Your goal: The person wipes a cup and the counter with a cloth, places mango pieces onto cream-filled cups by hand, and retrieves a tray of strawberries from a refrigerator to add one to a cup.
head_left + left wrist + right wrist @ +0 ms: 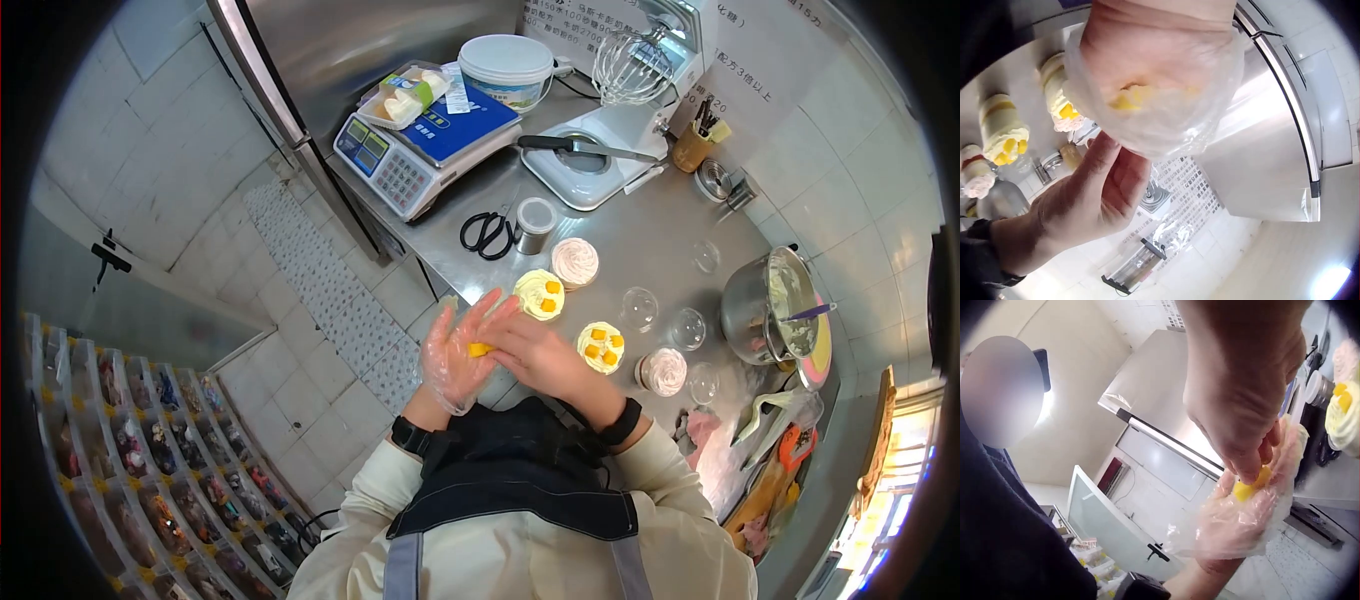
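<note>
My left hand (450, 352) wears a clear plastic glove and lies palm up with fingers extended, carrying yellow fruit cubes that look like mango (1249, 487). Above that palm, my bare right hand (548, 352) pinches at a mango cube with thumb and fingertips. Just beyond the hands stand two cups topped with pale yellow cream: one cream cup (532, 285) bears a few mango cubes, and the other cream cup (592, 341) bears several. Pink cream tops two more cups, a farther pink cup (575, 262) and a nearer pink cup (664, 372).
Clear empty cups (640, 309) stand on the steel table. Behind are scissors (487, 238), a metal shaker (536, 225), a scale (400, 165) and a stand mixer (590, 165) with a knife (600, 150) across its base. A pot (757, 310) stands right.
</note>
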Action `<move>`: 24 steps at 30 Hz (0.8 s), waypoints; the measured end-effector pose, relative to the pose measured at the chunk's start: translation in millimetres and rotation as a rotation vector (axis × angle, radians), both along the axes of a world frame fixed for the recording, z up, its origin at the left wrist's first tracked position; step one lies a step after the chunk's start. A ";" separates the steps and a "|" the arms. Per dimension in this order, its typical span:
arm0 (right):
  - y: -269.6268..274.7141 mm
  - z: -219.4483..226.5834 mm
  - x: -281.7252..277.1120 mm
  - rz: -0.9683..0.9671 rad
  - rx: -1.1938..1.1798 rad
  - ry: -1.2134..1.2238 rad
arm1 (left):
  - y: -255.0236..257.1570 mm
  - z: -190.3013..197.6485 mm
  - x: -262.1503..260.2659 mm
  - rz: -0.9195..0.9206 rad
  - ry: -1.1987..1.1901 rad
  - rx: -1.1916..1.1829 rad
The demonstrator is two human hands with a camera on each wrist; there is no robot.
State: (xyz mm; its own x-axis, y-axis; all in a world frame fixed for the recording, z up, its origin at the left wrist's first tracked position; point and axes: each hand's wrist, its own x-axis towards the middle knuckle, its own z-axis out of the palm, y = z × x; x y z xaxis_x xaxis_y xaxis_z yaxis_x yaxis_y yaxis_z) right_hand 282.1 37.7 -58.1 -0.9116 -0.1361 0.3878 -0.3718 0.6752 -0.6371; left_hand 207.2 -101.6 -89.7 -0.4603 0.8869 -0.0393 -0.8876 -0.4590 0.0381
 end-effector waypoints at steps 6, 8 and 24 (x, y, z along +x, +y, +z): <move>0.0 -10.4 -4.0 -0.078 0.185 0.058 | 3.9 1.0 4.5 0.013 0.046 -0.086; 3.1 -12.5 -6.4 -0.077 0.187 0.077 | 3.5 -2.3 4.0 0.000 0.037 -0.087; 13.3 8.2 -7.6 -0.078 0.019 -0.088 | -9.7 -20.2 -7.8 -0.027 0.036 -0.115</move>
State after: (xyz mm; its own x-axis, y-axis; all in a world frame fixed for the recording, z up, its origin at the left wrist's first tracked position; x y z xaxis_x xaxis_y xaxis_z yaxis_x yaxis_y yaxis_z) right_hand 274.5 51.0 -49.9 -0.9502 -0.0699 0.3037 -0.2607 0.7123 -0.6517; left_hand 199.3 -111.3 -109.9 -0.4397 0.8893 -0.1257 -0.8965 -0.4261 0.1215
